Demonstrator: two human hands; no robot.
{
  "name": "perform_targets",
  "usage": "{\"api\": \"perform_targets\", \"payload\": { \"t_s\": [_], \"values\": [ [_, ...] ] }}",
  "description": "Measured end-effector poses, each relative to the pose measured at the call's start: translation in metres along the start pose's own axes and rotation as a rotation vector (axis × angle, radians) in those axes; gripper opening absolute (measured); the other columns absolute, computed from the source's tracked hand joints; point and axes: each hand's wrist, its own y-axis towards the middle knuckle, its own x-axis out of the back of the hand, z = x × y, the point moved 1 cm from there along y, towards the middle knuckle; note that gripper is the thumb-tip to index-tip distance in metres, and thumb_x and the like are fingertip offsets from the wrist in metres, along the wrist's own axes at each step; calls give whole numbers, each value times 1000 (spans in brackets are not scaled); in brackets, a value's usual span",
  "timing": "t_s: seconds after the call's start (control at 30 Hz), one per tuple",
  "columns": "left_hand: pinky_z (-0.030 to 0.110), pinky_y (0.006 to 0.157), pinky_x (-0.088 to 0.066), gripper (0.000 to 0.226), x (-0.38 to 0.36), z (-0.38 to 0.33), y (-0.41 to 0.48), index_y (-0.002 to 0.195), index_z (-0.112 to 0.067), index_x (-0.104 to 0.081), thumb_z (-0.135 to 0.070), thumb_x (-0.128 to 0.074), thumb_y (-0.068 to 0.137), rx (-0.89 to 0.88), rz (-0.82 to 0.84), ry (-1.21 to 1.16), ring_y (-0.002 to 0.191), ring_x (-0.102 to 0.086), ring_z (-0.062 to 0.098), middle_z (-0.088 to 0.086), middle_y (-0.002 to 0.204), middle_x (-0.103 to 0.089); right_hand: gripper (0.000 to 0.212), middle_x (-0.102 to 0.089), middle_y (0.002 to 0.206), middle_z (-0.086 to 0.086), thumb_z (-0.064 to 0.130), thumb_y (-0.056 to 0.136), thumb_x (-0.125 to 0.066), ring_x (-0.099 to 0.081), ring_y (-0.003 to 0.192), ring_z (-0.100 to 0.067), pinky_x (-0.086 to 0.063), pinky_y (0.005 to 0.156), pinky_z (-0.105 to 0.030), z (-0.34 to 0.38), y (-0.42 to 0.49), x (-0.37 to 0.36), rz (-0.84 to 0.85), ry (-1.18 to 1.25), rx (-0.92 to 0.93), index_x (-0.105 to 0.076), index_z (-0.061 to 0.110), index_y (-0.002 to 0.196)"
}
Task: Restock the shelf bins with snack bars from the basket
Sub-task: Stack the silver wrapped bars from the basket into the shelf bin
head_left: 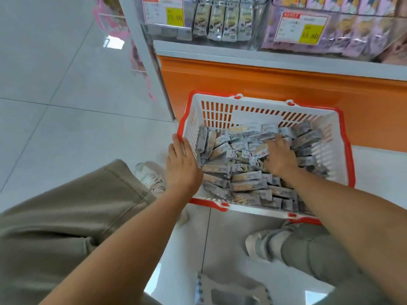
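Note:
A white basket with a red rim [343, 137] stands on the floor against the orange shelf base. It holds several grey-wrapped snack bars [246, 177] in a loose heap. My left hand [181, 164] rests flat on the basket's left rim, fingers straight. My right hand [279, 157] is down inside the basket on top of the bars, fingers spread over them; whether they curl round a bar is hidden. Above, a clear shelf bin [222, 18] holds upright bars of the same kind.
A second clear bin [343, 29] of purple packets sits to the right, with yellow price tags [175, 17] on the bin fronts. The white shelf ledge [264, 56] juts out above the basket. My knees and shoes [259, 245] flank the basket on the tiled floor.

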Motion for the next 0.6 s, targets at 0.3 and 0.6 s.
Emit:
{"api": "perform_targets", "payload": {
  "t_s": [0.3,0.6],
  "values": [
    [44,119,-20,78,-6,2,4,153,-7,6,-20,-42,93,3,-21,-10,146,-4,35,14,159,16,53,-43,134,-15,10,82,-66,-36,127,-33,-35,106,-42,-5,33,-3,-171,-319,55,-48,12,133],
    [44,121,-12,74,9,-1,3,152,-6,-2,-20,-44,93,-6,-15,-33,147,-1,33,14,160,8,35,-58,115,-10,33,94,-63,-58,98,-28,-44,81,-35,12,17,55,-46,521,240,-55,14,122]
  ]
}}
